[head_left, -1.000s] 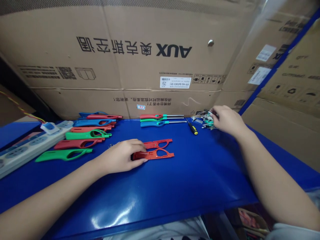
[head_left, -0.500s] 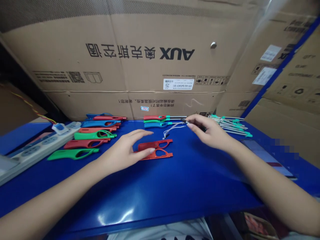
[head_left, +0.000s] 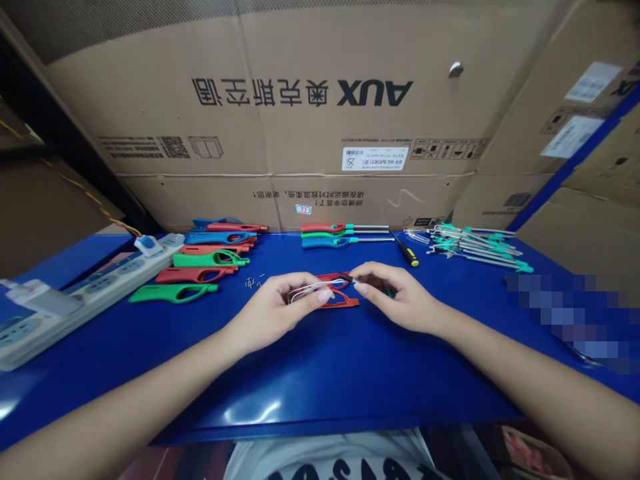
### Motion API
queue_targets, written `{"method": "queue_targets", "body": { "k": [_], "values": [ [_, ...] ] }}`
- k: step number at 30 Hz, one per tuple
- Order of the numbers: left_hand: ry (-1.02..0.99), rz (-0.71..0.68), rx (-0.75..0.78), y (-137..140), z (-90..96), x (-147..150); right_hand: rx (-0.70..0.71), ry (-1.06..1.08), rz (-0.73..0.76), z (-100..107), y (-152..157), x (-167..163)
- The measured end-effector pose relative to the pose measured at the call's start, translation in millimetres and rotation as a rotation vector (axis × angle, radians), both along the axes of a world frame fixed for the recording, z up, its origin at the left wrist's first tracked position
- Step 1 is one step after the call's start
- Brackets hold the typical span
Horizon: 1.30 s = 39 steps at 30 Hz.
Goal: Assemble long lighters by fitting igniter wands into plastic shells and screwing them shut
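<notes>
My left hand [head_left: 280, 307] is closed, thumb and fingers round thin white wires [head_left: 311, 287] that loop between them. In my right hand [head_left: 400, 297], thumb and index finger pinch a small black part [head_left: 345, 277] at the wires' end. A bit of teal [head_left: 389, 292] shows under the right palm; what it belongs to is hidden. Beneath both hands lie two red lighter shell halves [head_left: 350, 303] side by side on the blue table, partly covered by the fingers.
Several coloured lighter shells [head_left: 175, 292] are lined up at left beside a white power strip [head_left: 95, 287]. Behind my hands lie three long-nosed lighters [head_left: 325, 243], a screwdriver [head_left: 410, 255] and a pile of metal rods with teal ends [head_left: 475, 247]. A cardboard wall [head_left: 280, 147] closes the back.
My right hand has come left and nearer with the black part and wires. My left hand has moved right and closed on the wires. The screwdriver has come into sight.
</notes>
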State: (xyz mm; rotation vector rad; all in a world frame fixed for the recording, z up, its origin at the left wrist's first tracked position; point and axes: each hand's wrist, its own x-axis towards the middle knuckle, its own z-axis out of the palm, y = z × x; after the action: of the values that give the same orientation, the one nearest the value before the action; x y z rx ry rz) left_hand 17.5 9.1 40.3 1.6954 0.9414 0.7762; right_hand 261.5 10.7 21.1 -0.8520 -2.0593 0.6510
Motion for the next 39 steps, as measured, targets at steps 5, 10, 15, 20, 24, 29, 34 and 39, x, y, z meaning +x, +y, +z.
{"method": "queue_targets", "body": {
  "k": [5,10,15,20,24,29,34,39],
  "values": [
    [-0.010,0.063,0.077,2.9,-6.0,-0.1,0.122,-0.070,0.025,-8.2,0.1,2.8],
    [-0.007,0.075,0.218,3.4,-10.7,-0.1,0.191,-0.042,0.036,-13.9,3.6,4.8],
    [0.036,0.055,0.380,0.4,-16.3,-1.1,0.240,-0.082,0.079,-19.0,5.5,7.9],
    [0.110,0.004,0.526,-4.7,-19.6,-1.1,0.321,-0.150,0.093,-18.7,3.7,7.2],
    [0.110,-0.016,0.611,-7.0,-19.7,-1.3,0.420,-0.183,0.084,-17.3,1.6,5.6],
    [0.115,-0.043,0.643,-6.0,-18.8,-2.6,0.570,-0.190,0.031,-14.7,0.7,6.1],
    [0.127,-0.028,0.649,-5.7,-18.8,-2.5,0.674,-0.252,0.023,-11.5,0.1,6.6],
    [0.147,0.051,0.642,-6.4,-19.2,-2.9,0.688,-0.247,0.008,-11.6,0.0,6.4]
  ]
}}
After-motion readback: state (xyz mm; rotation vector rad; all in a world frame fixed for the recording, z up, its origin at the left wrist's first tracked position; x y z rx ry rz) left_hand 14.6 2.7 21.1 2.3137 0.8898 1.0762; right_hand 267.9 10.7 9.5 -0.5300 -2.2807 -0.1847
